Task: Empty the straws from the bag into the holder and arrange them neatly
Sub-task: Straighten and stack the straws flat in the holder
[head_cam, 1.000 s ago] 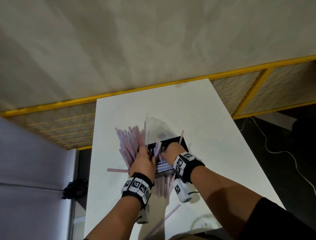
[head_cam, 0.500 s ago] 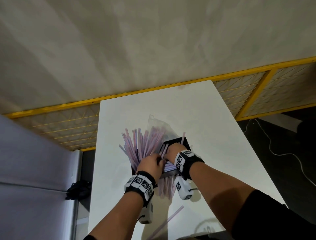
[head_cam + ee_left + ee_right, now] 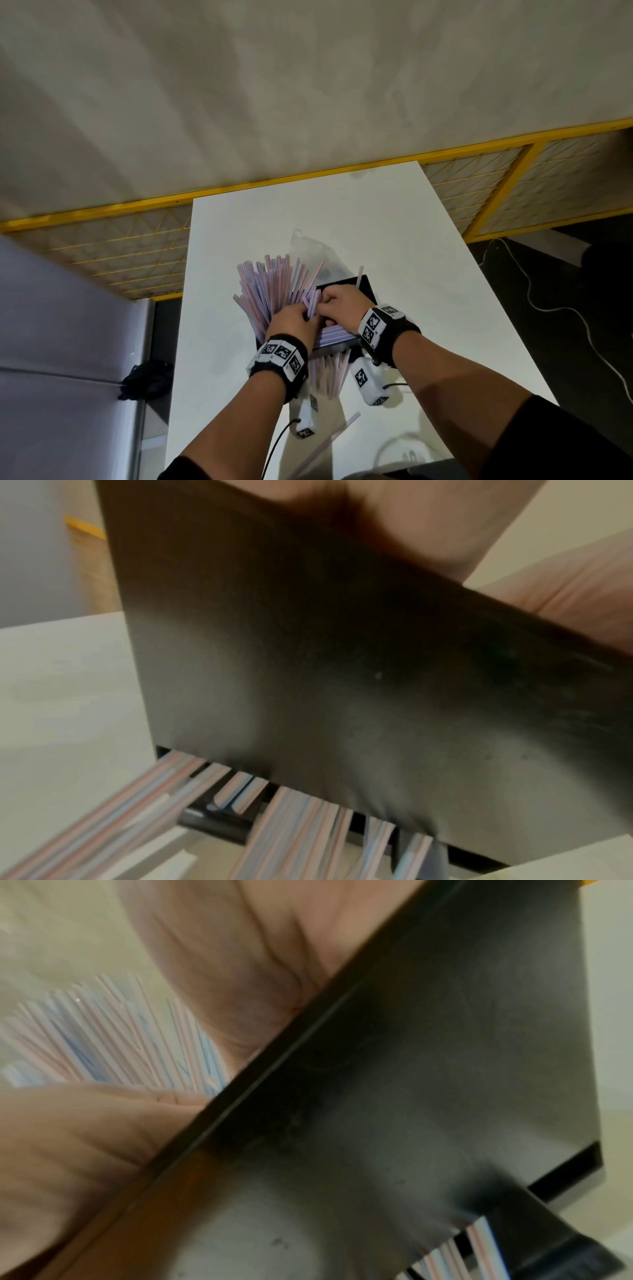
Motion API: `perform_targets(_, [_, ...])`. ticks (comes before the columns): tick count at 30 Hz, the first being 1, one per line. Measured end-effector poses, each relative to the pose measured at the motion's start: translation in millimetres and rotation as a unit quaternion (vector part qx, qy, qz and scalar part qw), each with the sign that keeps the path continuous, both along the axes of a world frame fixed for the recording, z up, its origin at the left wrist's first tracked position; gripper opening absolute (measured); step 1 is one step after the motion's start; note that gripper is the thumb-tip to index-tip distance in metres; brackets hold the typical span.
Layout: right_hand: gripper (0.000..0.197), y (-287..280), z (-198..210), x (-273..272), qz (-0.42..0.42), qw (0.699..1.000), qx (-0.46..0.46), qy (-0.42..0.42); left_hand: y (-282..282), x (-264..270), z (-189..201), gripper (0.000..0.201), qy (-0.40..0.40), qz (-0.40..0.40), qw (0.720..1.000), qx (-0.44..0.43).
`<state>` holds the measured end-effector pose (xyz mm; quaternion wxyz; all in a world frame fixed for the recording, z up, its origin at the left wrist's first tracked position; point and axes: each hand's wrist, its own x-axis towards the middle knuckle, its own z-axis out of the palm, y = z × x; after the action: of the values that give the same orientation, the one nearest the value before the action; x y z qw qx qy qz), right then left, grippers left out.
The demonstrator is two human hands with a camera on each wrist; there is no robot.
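Note:
A black straw holder (image 3: 363, 283) stands mid-table on the white table (image 3: 394, 233). A thick fan of pink and blue straws (image 3: 270, 287) sticks up and leftward out of its top. My left hand (image 3: 306, 313) grips the fan's lower part at the holder's left side. My right hand (image 3: 325, 305) reaches in from the right and pinches straws beside it. More straws (image 3: 329, 377) poke out of the holder's bottom slot; the left wrist view shows these straws (image 3: 291, 831) under the holder's black wall (image 3: 342, 669). The clear empty bag (image 3: 308, 250) lies behind the holder.
One loose straw (image 3: 330, 440) lies on the table near its front edge. A yellow mesh fence (image 3: 513, 185) runs behind the table. A grey cabinet (image 3: 61, 342) and a black object (image 3: 144, 380) are at the left. A white cable (image 3: 548, 308) lies on the dark floor at the right.
The straw fan has swung from leaning left toward the middle over the holder. Both hands have drawn closer together around it.

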<state>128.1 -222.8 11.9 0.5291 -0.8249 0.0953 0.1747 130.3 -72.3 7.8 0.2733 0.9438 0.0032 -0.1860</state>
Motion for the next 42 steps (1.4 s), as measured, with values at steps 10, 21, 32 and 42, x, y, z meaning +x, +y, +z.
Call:
perform_targets(10, [0.022, -3.2, -0.4, -4.7, 0.098, 0.987, -0.127, 0.016, 6.5, -1.4, -1.8, 0.050, -0.026, 0.059, 0.989, -0.134])
perform_targets(21, [0.021, -2.6, 9.8, -9.1, 0.119, 0.979, -0.161, -0.047, 12.3, 1.3, 0.5, 0.028, -0.022, 0.032, 0.981, -0.191])
perform_targets(32, [0.021, -2.9, 18.9, -8.9, 0.128, 0.976, -0.173, -0.037, 15.8, 1.0, 3.4, 0.031, -0.031, 0.013, 0.977, -0.210])
perform_targets(42, [0.018, -4.5, 18.0, -15.6, 0.109, 0.983, -0.141, -0.038, 17.1, 10.3, 15.6, 0.022, -0.009, 0.005, 0.953, -0.301])
